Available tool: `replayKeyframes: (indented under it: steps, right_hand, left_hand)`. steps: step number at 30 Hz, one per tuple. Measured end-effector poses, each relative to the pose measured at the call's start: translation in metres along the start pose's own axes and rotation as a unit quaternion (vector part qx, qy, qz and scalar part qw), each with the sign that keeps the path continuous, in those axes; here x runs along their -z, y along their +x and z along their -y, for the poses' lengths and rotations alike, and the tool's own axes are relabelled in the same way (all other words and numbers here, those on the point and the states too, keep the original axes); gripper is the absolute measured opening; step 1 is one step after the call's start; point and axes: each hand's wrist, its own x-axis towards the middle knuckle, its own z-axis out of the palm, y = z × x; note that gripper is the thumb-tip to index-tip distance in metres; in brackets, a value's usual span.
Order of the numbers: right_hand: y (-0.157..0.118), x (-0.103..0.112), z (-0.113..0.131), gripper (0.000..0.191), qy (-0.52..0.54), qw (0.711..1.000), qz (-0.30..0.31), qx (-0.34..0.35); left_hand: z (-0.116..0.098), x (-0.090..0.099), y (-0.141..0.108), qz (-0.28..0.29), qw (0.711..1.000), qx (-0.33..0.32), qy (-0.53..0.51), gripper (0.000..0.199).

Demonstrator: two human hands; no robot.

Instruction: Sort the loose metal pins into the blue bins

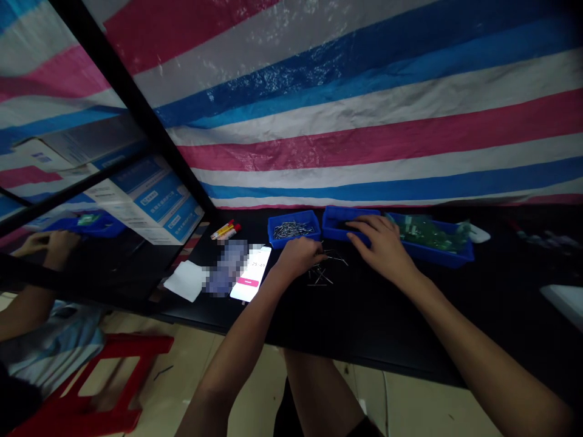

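Observation:
My left hand (299, 260) is closed at the table, its fingertips pinching thin metal pins whose ends jut out past the fingers; how many it holds I cannot make out. Just below it, several loose metal pins (321, 277) lie crossed on the black table. Behind that hand, a blue bin (272, 234) is filled with similar pins. My right hand (380, 243) reaches over the front of the middle blue bin (334, 230), fingers apart and thumb outside it. The inside of this bin is dark and partly covered by the hand.
A third blue bin (449, 260) holds green pieces in clear plastic. Left of my arm lie a lit phone (250, 273), white paper (186, 280) and red-and-yellow tubes (225, 230). A black post (132, 109) divides off a neighbouring place, where a person sits on a red stool (132, 346).

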Motion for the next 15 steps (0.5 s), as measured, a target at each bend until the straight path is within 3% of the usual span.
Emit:
replayKeyframes:
  steps: [15]
  right_hand:
    - [-0.0039,-0.0049,0.0099,0.025,0.023,0.998,0.030,0.045]
  left_hand:
    - [-0.0010,-0.0044,-0.0004,0.017,0.999,0.029,-0.010,0.019]
